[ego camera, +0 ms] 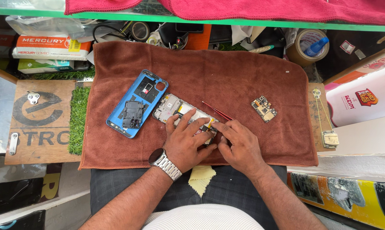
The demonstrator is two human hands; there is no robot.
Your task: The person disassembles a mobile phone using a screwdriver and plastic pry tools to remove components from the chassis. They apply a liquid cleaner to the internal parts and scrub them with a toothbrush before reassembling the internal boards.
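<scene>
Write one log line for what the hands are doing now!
left hand: pressing opened phone | right hand: holding red tweezers | blue back cover: beside phone | towel: underneath

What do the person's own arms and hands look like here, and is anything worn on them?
Both forearms are bare, with no sleeves in view and no gloves. The left hand has a silver metal link-band wristwatch with a dark round face on its wrist. The right hand and its wrist carry nothing visible.

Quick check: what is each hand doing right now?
Left hand: open, fingers spread flat on the opened phone.
Right hand: closed on red tweezers.
</scene>
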